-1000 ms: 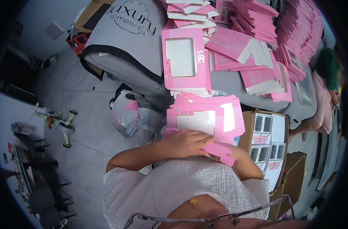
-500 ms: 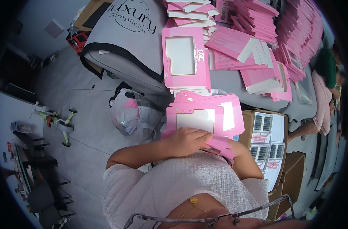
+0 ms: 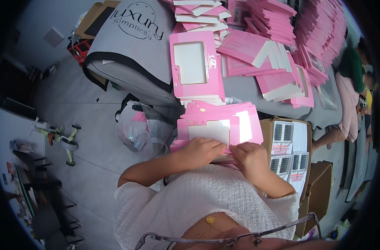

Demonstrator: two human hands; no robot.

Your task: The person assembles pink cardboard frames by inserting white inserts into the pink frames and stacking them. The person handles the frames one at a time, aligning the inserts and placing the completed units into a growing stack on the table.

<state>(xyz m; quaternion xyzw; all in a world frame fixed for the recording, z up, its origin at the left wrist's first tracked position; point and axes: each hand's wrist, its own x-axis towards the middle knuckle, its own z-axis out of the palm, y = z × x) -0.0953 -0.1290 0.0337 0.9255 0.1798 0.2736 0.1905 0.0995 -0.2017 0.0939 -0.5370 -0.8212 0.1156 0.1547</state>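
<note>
A pink cardboard box (image 3: 205, 123) with a large cut-out window lies flat before me, on top of a loose pile of similar pink boxes (image 3: 257, 125). My left hand (image 3: 203, 151) is closed on its near edge, fingers bent over the card. Close beside it, my right hand (image 3: 251, 159) pinches the same near edge, the two sets of fingertips almost meeting. Both palms hide much of the near flaps. Just beyond the pile rests another stack, its top pink box (image 3: 210, 89) showing a white panel inside its window.
More pink boxes are piled on the grey sofa (image 3: 152, 62) at the far side. To the right stands an open carton (image 3: 307, 158) of packaged items with dark grids. A clear plastic bag (image 3: 144, 129) and a child's tricycle (image 3: 61, 139) are on the floor to the left.
My right hand has come up from below the pile onto the box's near edge. Raised pink flaps there now lie lower. My left hand has moved slightly left.
</note>
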